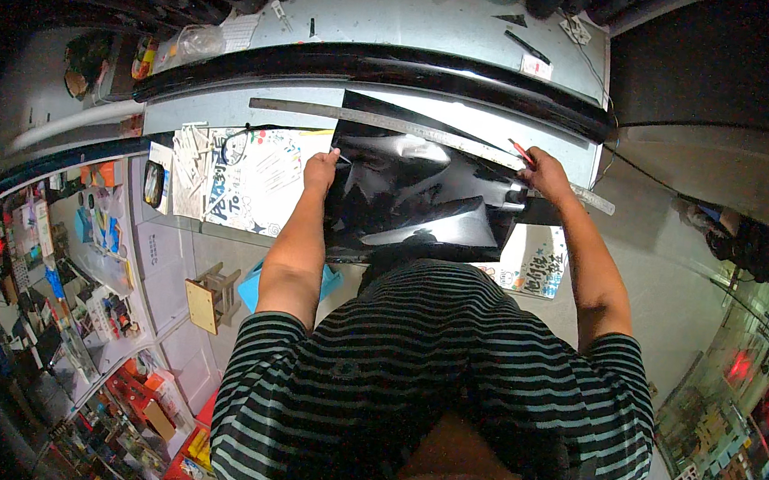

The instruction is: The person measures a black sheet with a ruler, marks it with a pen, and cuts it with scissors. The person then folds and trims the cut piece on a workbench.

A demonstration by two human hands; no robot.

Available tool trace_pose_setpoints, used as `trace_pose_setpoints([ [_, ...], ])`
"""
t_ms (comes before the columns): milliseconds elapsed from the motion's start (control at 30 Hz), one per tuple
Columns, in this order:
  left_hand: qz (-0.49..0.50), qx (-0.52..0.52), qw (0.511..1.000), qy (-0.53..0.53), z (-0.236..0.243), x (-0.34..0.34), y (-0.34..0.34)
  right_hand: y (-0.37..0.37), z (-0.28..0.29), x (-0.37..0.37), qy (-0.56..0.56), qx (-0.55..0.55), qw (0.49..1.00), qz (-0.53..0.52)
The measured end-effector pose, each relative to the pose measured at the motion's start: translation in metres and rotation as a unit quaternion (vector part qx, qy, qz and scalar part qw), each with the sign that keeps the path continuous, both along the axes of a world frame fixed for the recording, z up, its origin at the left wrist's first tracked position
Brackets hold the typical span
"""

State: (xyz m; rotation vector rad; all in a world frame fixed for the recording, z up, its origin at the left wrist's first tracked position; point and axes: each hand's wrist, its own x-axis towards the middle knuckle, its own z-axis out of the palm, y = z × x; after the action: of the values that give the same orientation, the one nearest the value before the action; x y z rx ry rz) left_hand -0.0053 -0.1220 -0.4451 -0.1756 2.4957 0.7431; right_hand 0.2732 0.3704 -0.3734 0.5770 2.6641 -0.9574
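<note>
A sheet of glossy black film (380,180) lies over the near side of the worktable in front of me. My left hand (320,170) is closed on the film's left edge, thumb on top. In my right hand (547,177) is a slim red pen-like cutter (521,150), its tip pointing away and to the left; whether a blade is out is too small to tell. That hand is at the film's right edge, beside a long metal ruler (395,123). The ruler runs aslant across the film's far part and sticks out past both sides.
Behind the ruler, a long black roll (372,67) spans the white table (404,13). Printed white boards (270,184) lie left of the film, with a heap of white strips (193,164) on them. A wooden stool (205,302) and a blue bin (332,281) stand below.
</note>
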Motion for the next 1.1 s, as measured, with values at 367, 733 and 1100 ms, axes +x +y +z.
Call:
trace_pose_setpoints([
  [367, -0.02, -0.056, 0.998, 0.028, 0.007, 0.002, 0.007, -0.044, 0.06, 0.018, 0.003, 0.008, 1.0, 0.012],
  [733, -0.051, -0.084, 0.993, 0.058, 0.004, 0.0, 0.005, -0.052, 0.066, 0.038, 0.019, 0.041, 0.999, 0.005],
  [1100, -0.063, -0.092, 0.992, 0.06, -0.009, -0.003, -0.002, -0.039, 0.086, 0.021, 0.072, 0.173, 0.976, 0.113],
])
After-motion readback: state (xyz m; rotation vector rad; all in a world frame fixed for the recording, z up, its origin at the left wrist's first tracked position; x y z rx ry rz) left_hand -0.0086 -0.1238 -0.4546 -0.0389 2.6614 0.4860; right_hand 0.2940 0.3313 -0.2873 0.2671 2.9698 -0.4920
